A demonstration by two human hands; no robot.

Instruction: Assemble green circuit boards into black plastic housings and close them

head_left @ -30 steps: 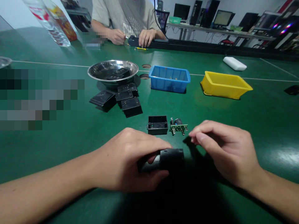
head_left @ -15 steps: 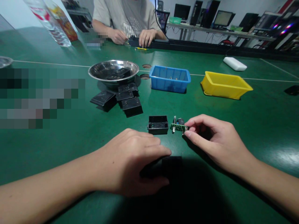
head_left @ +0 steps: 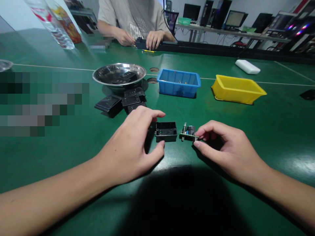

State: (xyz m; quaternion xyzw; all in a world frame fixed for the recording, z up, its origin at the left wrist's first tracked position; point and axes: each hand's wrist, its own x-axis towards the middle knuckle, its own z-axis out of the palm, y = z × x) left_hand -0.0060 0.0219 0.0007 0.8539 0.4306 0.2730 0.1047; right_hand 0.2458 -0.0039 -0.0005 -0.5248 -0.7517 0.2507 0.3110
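Note:
A small black open-topped plastic case point(head_left: 166, 135) stands on the green table in front of me. My left hand point(head_left: 134, 146) is at its left side, thumb and forefinger spread apart around its near and far sides; the other fingers are partly hidden. Between thumb and fingertips, my right hand point(head_left: 219, 144) grips a small green circuit board point(head_left: 189, 135) by its right end. Upright components rise from the board, which is just right of the case. A dark piece point(head_left: 181, 169) lies in the shadow nearer to me, too dim to make out.
Several black cases point(head_left: 131, 100) lie beside a steel bowl point(head_left: 98, 77) with more inside. Behind are a blue bin point(head_left: 178, 89) holding small bits and a yellow bin point(head_left: 233, 95). Bottles point(head_left: 59, 32) stand far left. Across the table, another person's hands point(head_left: 155, 40) work at a black bar.
My left hand has moved up and away from the dark piece in the shadow to the black case, fingers apart. The circuit board has tilted slightly in my right hand.

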